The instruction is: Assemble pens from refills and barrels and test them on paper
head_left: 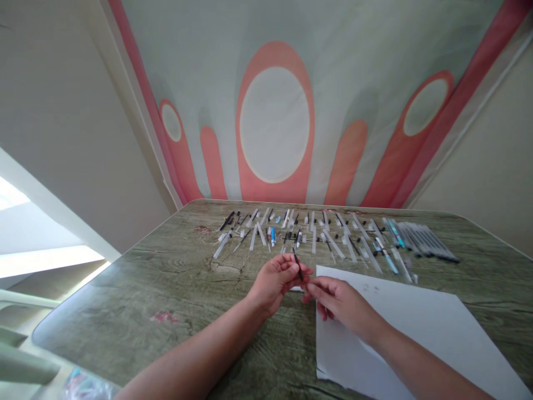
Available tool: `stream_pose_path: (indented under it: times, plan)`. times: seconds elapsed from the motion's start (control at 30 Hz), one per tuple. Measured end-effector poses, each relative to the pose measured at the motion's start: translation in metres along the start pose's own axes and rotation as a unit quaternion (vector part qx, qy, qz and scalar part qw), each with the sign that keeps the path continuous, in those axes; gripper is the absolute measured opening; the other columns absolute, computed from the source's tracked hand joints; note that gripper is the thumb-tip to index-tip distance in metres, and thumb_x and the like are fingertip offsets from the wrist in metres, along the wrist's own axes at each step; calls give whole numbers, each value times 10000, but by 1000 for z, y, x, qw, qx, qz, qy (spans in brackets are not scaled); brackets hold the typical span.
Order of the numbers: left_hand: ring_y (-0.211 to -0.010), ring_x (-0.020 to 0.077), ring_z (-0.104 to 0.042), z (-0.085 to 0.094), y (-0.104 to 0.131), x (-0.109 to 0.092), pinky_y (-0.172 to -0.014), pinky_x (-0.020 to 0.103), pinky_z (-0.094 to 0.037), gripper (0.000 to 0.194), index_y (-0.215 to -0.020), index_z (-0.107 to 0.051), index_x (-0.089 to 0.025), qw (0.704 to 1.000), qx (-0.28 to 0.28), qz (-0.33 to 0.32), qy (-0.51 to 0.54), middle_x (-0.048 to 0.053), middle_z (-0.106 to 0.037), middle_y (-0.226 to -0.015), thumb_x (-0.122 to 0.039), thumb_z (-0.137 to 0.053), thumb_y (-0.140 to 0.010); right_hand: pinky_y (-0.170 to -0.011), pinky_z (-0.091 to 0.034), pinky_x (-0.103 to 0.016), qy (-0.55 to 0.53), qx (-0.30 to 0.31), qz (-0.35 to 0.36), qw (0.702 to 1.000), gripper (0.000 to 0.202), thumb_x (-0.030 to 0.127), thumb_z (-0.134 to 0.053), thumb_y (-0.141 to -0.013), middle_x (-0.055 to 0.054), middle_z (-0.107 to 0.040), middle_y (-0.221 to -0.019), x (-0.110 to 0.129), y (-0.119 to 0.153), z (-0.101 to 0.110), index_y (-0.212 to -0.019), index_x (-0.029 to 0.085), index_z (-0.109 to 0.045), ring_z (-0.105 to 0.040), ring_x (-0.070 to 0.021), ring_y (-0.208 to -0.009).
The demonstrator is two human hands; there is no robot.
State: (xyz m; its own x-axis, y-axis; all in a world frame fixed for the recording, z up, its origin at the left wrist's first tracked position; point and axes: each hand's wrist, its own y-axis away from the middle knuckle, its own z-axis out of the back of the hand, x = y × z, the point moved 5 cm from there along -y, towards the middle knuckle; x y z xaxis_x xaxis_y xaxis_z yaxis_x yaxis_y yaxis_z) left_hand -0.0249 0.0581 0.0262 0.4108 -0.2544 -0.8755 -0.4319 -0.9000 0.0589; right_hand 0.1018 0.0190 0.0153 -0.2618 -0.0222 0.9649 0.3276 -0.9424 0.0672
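My left hand (272, 283) pinches a thin black pen refill (297, 263) between thumb and fingers, its narrow end pointing up and away. Close by, the fingers of my right hand (343, 305) are pressed together near the refill's lower end; whatever they hold is too small to make out. Both hands are above the table, the right one over the left edge of a white paper sheet (400, 339). A small white thing shows under the hands, mostly hidden by them.
Across the back of the wood-patterned table (200, 311) lie many loose pen parts: clear barrels (253, 238), black pieces and a blue-and-white tube (273, 236). A row of capped pens (428, 241) lies at the right. A patterned wall covering (275, 191) rises behind the table.
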Motion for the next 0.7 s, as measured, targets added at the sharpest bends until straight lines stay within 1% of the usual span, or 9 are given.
stream_pose_path:
  times: [0.1,0.17,0.2,0.27,0.3,0.37,0.43,0.57,0.7]
  plan:
    - [-811,174,-629,2,-1,-6,-799,353,-478,168,-899,-513,-157,994,4,-33,-101,78,-656,-883,-264,-600,-803,-482,-349,-206,-21,-7,7,1000,367,497,-469,-862,-13,-644,-750,-1,-2,1,-876,163,-621,-464,-85,-504]
    - [-830,169,-608,10,-1,-19,-805,333,-461,144,-933,-558,-161,964,-15,-95,-249,77,-650,-918,-243,-572,-814,-515,-371,-213,-12,-26,13,1000,340,479,-486,-858,-14,-646,-754,-3,-3,9,-877,167,-619,-474,-93,-537]
    - [-860,170,-594,15,0,-27,-822,323,-445,147,-950,-585,-169,932,-28,-133,-336,72,-644,-938,-221,-561,-815,-531,-380,-217,-4,-42,13,999,330,473,-491,-857,-13,-644,-755,-5,-4,15,-885,170,-618,-479,-98,-552]
    - [-891,173,-565,25,2,-41,-842,308,-414,157,-936,-633,-190,848,-36,-187,-494,53,-634,-927,-178,-544,-807,-555,-394,-222,18,-83,10,996,318,469,-498,-853,-9,-634,-747,-9,-4,29,-895,176,-614,-489,-107,-578]
    - [-875,172,-560,30,3,-44,-830,298,-410,157,-910,-648,-196,815,-26,-190,-547,43,-632,-893,-162,-540,-801,-567,-400,-224,32,-101,8,994,313,468,-500,-851,-7,-628,-743,-11,-4,36,-889,178,-612,-494,-110,-588]
    - [-837,169,-557,39,3,-46,-790,280,-414,149,-878,-657,-198,774,2,-173,-609,32,-627,-853,-151,-560,-775,-587,-411,-230,56,-125,7,991,308,467,-493,-854,-6,-620,-738,-15,-4,45,-871,182,-608,-506,-115,-600]
    - [-848,171,-556,42,3,-44,-782,268,-413,140,-869,-655,-198,756,33,-158,-634,30,-623,-864,-154,-587,-755,-590,-416,-234,75,-130,8,989,308,465,-472,-864,-4,-617,-734,-18,-3,46,-863,186,-604,-513,-118,-598]
    - [-921,177,-546,34,4,-32,-830,263,-393,154,-882,-655,-208,737,98,-160,-649,29,-615,-913,-145,-595,-755,-569,-408,-235,130,-131,23,983,278,448,-482,-858,8,-608,-704,-20,-2,37,-875,199,-604,-524,-133,-609]
    - [-874,167,-551,33,1,-23,-793,250,-396,151,-873,-641,-198,742,101,-144,-647,20,-619,-872,-122,-590,-753,-566,-396,-233,169,-140,40,975,226,415,-501,-856,21,-614,-694,-18,-2,30,-873,216,-606,-522,-132,-602]
